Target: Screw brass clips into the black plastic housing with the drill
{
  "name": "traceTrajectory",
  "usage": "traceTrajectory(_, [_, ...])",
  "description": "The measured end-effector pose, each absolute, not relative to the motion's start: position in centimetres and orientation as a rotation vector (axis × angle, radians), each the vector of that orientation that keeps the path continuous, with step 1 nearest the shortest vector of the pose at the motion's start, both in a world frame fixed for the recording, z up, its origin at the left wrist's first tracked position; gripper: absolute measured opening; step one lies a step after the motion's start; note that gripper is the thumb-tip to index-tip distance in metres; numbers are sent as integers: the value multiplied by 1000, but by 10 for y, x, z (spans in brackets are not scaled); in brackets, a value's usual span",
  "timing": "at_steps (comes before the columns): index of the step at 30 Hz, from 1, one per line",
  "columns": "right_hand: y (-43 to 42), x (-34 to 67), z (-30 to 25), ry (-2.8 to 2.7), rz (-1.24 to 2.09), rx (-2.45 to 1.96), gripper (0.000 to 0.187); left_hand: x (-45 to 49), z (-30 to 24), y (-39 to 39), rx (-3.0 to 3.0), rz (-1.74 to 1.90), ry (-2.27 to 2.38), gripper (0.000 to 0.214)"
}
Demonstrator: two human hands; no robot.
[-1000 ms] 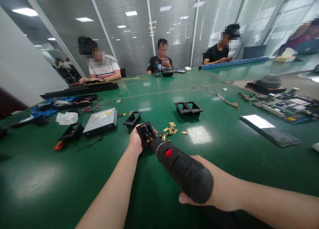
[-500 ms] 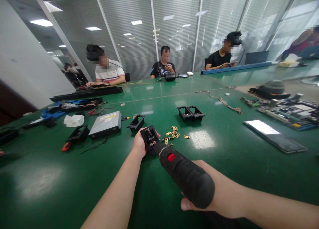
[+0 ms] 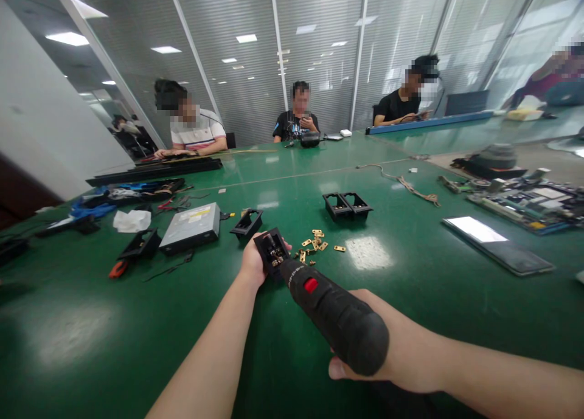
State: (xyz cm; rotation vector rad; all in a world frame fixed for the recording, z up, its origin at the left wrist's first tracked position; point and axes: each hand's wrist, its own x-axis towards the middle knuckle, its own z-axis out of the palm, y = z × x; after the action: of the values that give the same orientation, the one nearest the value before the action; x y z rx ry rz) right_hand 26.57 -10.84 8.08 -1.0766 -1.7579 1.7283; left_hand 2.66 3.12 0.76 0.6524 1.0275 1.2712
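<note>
My left hand (image 3: 254,262) is closed round a small black plastic housing (image 3: 266,241), its open side tilted up toward me. Metal pieces show inside the housing. In my right hand (image 3: 378,340) is a black cordless drill (image 3: 335,312) with a red switch, its handle mostly hidden beneath the body. The drill's front end points into the housing; whether the bit touches a screw cannot be made out. Just beyond, small brass plates (image 3: 314,242) and screws lie scattered on the green table (image 3: 191,346).
Two joined black housings (image 3: 347,206) stand farther back, and another black housing (image 3: 247,223) sits left of centre. A silver disc drive (image 3: 191,227) lies at left beside a black frame (image 3: 140,246). At right are a phone (image 3: 497,244) and circuit boards (image 3: 515,197). Several people sit across the table.
The whole view has shifted slightly. My hands, the drill and the housing keep nearly the same pose, with the drill's front end still at the housing.
</note>
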Motion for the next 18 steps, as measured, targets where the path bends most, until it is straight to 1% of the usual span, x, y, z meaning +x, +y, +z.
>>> traceTrajectory(5, [-109,267,78,-1783,1682,-1084,32,27,7,32,651,1283,1016,35])
traceTrajectory(11, [-107,266,81,-1741,1741,-1071,30,26,6,34,633,1280,993,34])
traceTrajectory(18, [-107,268,77,-1769,1720,-1058,38,26,6,34,632,1269,993,35])
